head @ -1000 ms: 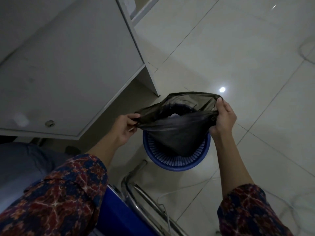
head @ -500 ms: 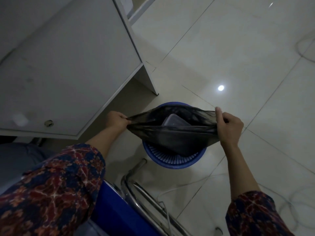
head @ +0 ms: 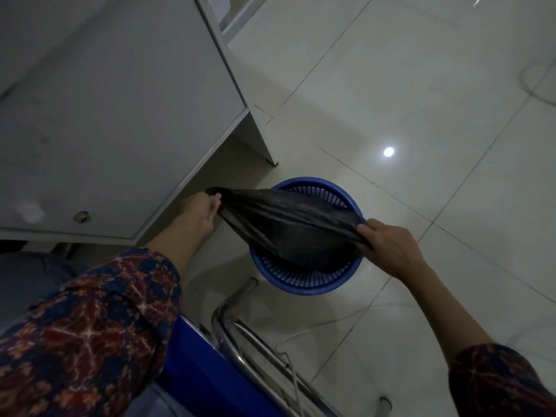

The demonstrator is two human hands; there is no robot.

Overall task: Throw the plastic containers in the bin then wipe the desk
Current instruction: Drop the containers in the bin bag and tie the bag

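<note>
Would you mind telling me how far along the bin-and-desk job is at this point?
Done: no containers show on the visible part of the desk; whether they sit inside the black bag cannot be seen. In hand: left hand and right hand pull the bag's mouth shut over the blue bin. Left: wiping the desk; no cloth is in view.

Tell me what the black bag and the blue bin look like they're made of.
Black bag: thin plastic film, slightly glossy; it creases and stretches taut between the left hand and right hand. Blue bin: apparently rigid moulded plastic, smooth rim, slotted walls.
</note>
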